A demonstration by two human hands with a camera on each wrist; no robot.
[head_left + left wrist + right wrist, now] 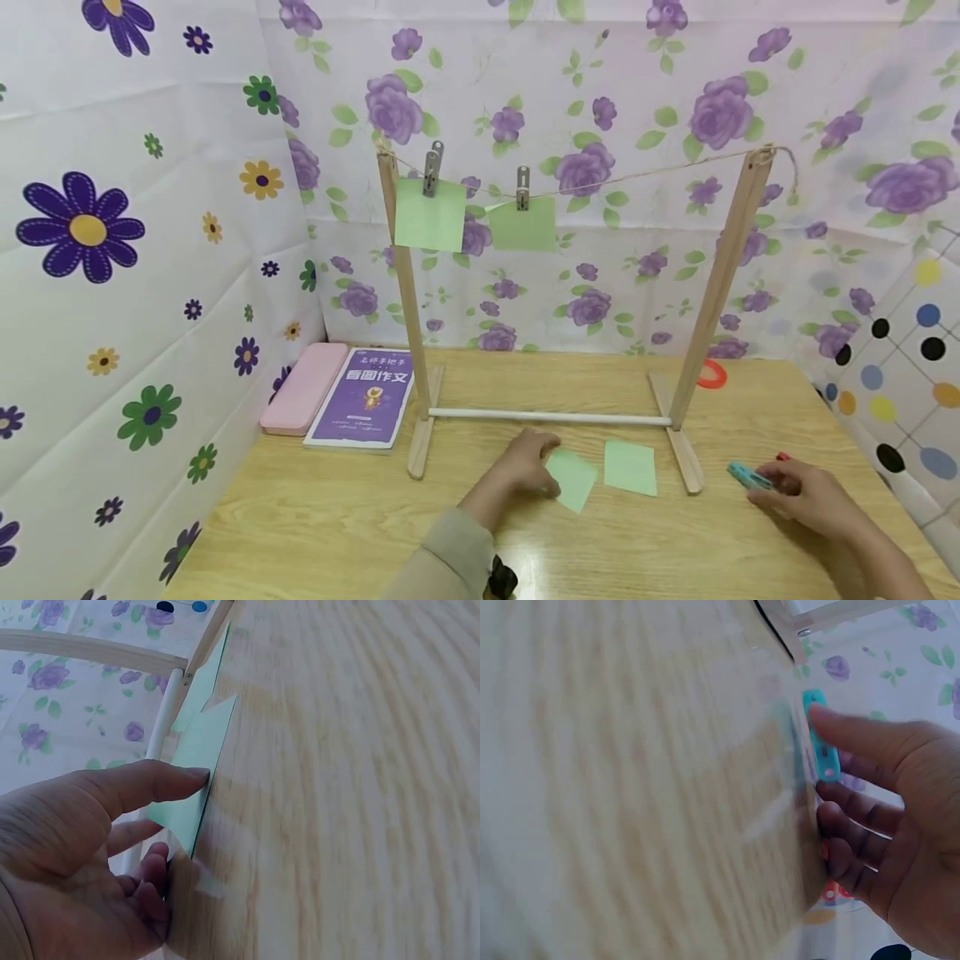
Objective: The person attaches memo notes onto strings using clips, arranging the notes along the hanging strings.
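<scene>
Two green paper squares lie on the table; my left hand [527,463] is at the left one [572,479], thumb and a finger on its edges. In the left wrist view, the left hand's [90,847] thumb rests on that green paper [196,754]. At the right, my right hand [810,497] holds a blue clothespin [748,476] between thumb and fingers; the right wrist view shows the right hand [907,817] with its thumb against the blue clothespin [822,739]. A red clip [783,457] lies just behind that hand, partly hidden.
A wooden frame [408,317] carries a string [637,174] with two green papers [430,218] hung by metal clips [522,188]. At the back left are a pink case [307,387] and a purple book [363,398]. A red ring [712,374] lies behind the frame's right post.
</scene>
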